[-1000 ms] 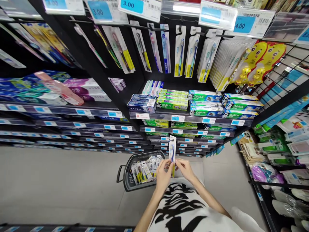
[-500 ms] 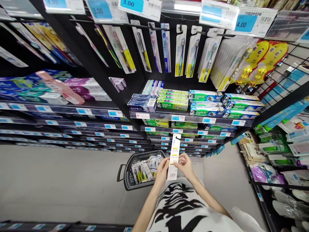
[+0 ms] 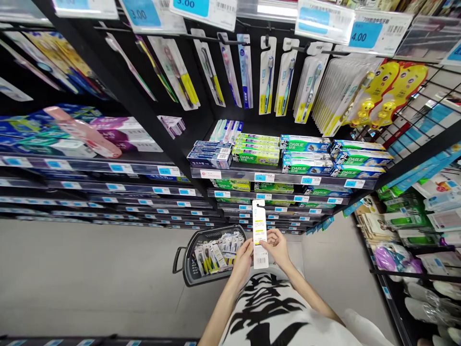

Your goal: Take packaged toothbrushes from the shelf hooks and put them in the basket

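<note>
A packaged toothbrush stands in front of my body, the printed white back of its card facing me and the hook hole at the top. My left hand grips its left edge, and my right hand pinches it from the right with the thumb on the card. The brush itself is hidden behind the card. Just left of my hands, a dark grey basket on the floor holds many packaged toothbrushes, piled loosely.
Toothbrush packs hang from hooks on the black shelf unit ahead. Below them, toothpaste boxes are stacked on a shelf with price tags. A rack of bagged slippers stands on the right. Grey floor stretches left.
The toothbrush card has turned slightly, from leaning right at the top to leaning a little left. Both hands keep hold of it. The view has shifted slightly.
</note>
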